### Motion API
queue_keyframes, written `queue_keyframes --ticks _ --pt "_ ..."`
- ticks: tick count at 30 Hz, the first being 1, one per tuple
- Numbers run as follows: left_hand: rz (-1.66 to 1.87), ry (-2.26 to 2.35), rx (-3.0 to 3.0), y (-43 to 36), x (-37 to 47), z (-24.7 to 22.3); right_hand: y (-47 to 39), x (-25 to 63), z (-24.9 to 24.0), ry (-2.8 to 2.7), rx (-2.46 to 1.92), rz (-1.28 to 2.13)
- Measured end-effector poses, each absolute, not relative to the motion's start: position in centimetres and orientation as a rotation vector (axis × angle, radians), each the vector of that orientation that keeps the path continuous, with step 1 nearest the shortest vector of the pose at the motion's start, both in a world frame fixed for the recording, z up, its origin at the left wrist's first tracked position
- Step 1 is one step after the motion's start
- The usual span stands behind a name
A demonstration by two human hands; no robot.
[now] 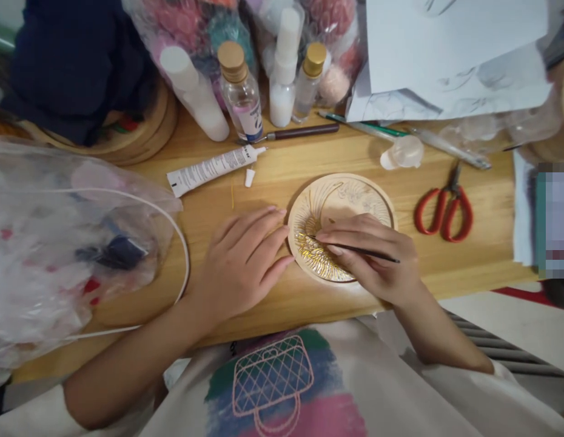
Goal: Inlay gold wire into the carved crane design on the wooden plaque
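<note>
A round wooden disc [350, 212] with a raised rim lies on the table, its surface marked with fine curved lines, gold and silvery along the left and lower part. My right hand [377, 255] rests over its lower right side, fingers closed round a thin dark tool [370, 250] whose tip meets the gold lines. My left hand [250, 261] lies flat with fingers stretched out, fingertips at the disc's left edge, holding nothing.
Behind stand several bottles [242, 100]. A white tube [211, 170] and its small cap [250, 177] lie left of the disc, red-handled scissors-like pliers [450, 212] to the right. Papers [455, 54] are at the back right, a plastic bag [50, 243] at the left.
</note>
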State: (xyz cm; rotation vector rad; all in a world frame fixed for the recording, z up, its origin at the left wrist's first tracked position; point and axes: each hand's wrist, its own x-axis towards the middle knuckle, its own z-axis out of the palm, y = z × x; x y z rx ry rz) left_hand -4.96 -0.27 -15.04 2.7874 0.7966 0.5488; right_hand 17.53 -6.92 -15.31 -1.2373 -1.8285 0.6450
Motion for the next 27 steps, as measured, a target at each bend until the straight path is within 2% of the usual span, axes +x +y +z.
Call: queue_keyframes --ticks 27 --pt "0.498 0.674 2.915 -0.46 -4.88 -15.20 -6.71 17.54 -15.43 -1.900 -1.234 0.671"
